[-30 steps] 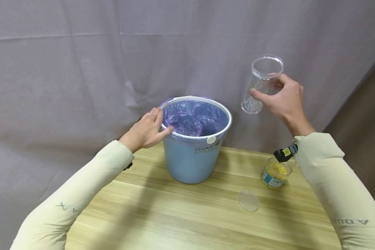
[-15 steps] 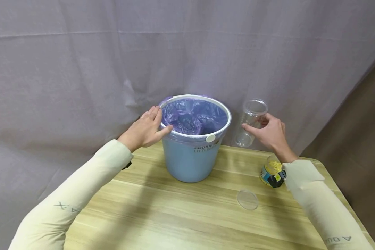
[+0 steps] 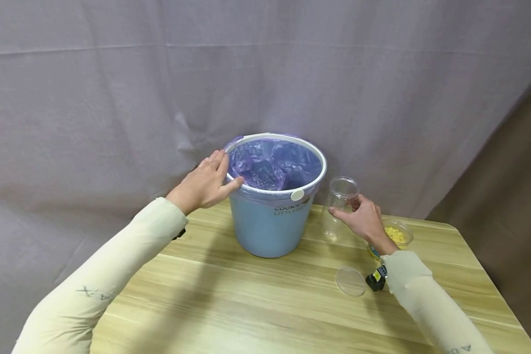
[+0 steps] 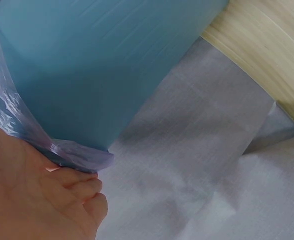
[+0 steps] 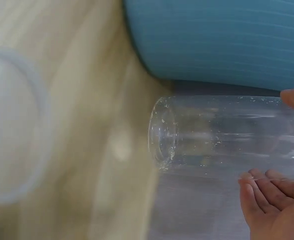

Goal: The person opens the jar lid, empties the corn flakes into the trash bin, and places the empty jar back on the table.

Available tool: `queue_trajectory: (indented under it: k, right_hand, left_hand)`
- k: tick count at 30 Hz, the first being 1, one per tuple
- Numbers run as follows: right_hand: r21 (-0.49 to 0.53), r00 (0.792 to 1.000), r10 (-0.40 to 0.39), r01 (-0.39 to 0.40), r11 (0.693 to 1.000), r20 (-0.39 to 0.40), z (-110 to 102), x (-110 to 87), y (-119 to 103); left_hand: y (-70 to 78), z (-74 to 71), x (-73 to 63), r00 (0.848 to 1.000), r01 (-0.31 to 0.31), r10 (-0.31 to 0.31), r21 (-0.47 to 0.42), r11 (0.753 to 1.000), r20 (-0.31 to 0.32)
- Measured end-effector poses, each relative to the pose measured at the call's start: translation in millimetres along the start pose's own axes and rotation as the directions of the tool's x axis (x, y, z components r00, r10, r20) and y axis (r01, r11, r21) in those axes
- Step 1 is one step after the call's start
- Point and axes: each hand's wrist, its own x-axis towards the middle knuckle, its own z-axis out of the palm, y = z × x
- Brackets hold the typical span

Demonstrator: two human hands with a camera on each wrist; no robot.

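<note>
Here I've got the left hand (image 3: 205, 183) resting on the bucket (image 3: 267, 226), its fingers straight, while the right hand (image 3: 364, 221) pinches the clear jar (image 5: 226, 137) just right of it; I can't tell whether that jar touches the desk (image 3: 230, 309). A lid (image 3: 351, 281) lies flat nearby, a tub (image 3: 372, 253) of yellow bits (image 3: 396, 235) partly behind the right hand.

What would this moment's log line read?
left hand: on bin rim | right hand: gripping clear jar beside bin | lid: on table | tub: holds yellow bits
</note>
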Motion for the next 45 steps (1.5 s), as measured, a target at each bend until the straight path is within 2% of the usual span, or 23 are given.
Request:
queue_trajectory:
  k: [4, 9, 16, 19, 24, 32, 38, 45]
  right_hand:
    - [-0.003, 0.999, 0.035, -0.035, 0.999, 0.031, 10.3, -5.5, 10.1]
    - [-0.030, 0.998, 0.047, -0.046, 0.998, 0.033, 18.5, -11.0, 21.9]
    - [0.042, 0.995, 0.058, -0.062, 0.997, 0.085, 22.9, -15.2, 29.6]
    - [0.029, 0.990, 0.066, -0.071, 0.997, 0.126, 18.3, -17.0, 28.0]
    - [-0.023, 0.978, 0.062, -0.059, 0.998, 0.201, -7.5, -18.8, 21.3]
    - [-0.110, 0.984, 0.043, -0.025, 0.994, 0.171, -65.0, -26.3, 19.2]
    - [-0.180, 0.990, 0.078, -0.055, 0.982, 0.119, -96.0, -37.8, 41.7]
    - [-0.194, 0.985, 0.145, -0.125, 0.973, 0.092, -103.4, -59.5, 81.0]
  left_hand:
    - [0.6, -0.4, 0.7, 1.000, 0.002, -0.002, 0.003, 1.000, 0.000]
    - [0.7, 0.1, 2.8, 1.000, -0.005, 0.005, 0.003, 1.000, -0.003]
    - [-1.8, 1.4, -0.2, 1.000, 0.002, -0.002, -0.002, 1.000, 0.000]
    - [-2.2, 2.1, -1.6, 1.000, 0.001, -0.001, -0.004, 1.000, -0.003]
    - [-1.8, 3.4, 0.1, 1.000, -0.007, 0.007, -0.008, 1.000, -0.008]
    - [-2.8, 3.7, 0.0, 1.000, -0.006, 0.006, 0.002, 1.000, -0.008]
    - [-2.8, 2.5, 0.2, 1.000, -0.014, 0.013, -0.005, 1.000, -0.013]
    - [-2.9, 2.7, 1.0, 1.000, -0.019, 0.019, -0.007, 1.000, -0.014]
